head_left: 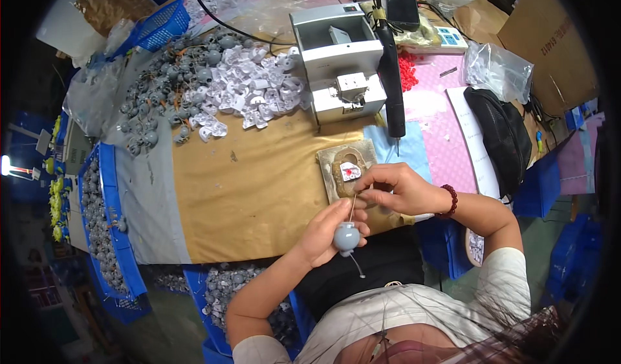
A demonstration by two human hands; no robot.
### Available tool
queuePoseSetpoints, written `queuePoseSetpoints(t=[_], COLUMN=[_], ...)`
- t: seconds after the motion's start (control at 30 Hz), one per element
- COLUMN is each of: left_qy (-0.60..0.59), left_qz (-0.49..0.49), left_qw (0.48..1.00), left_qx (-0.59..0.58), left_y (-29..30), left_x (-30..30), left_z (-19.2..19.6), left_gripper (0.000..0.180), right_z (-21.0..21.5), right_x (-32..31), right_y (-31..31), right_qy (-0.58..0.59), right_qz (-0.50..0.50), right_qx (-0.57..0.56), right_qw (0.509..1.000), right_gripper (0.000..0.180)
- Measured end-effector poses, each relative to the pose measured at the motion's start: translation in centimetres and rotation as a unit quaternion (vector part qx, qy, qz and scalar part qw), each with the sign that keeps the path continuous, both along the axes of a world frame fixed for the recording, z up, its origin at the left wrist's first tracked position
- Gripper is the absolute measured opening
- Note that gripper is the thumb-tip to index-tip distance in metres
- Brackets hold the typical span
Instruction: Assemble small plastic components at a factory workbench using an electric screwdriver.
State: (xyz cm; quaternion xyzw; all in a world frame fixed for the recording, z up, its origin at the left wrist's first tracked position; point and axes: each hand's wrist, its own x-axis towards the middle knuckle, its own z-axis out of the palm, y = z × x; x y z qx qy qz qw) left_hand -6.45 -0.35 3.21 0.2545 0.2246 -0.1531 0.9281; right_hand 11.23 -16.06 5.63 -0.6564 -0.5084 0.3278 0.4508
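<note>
In front of my body, my left hand (323, 233) is closed around a round grey plastic piece (347, 236) with a dark cord hanging below it. A thin strand rises from its top toward my right hand (406, 190), whose thumb and forefinger are pinched on the strand. Just beyond my fingertips sits a square fixture block (328, 163) with a rounded hollow. Inside the hollow lies a small white part (350, 172) with a red spot. Above the fixture hangs a black electric screwdriver (390, 79), its bit pointing down.
A silver-grey machine (343, 56) stands behind the fixture. Left of it lie heaps of white plastic parts (255, 86) and grey round parts (171, 79). Red pieces (407, 71), a phone (402, 8) and a black pouch (497, 141) are at the right. Blue bins (115, 218) flank the table.
</note>
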Motion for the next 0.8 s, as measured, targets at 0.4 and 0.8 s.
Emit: queuePoseSetpoints(t=[0.4, 0.8], left_qy=[-0.192, -0.175], left_qz=[0.003, -0.025], left_qw=[0.574, 0.577], left_qx=[0.796, 0.797], left_y=[-0.6, 0.5], left_x=[-0.3, -0.1], left_z=[-1.7, -1.9], left_gripper=[0.042, 0.04], right_z=[-4.3, -3.5], right_x=[1.6, 0.7], right_y=[2.5, 1.8], right_qy=[-0.442, -0.514], right_qz=[0.039, 0.114], right_qx=[0.08, 0.01], right_qw=[0.893, 0.85], right_gripper=[0.036, 0.043])
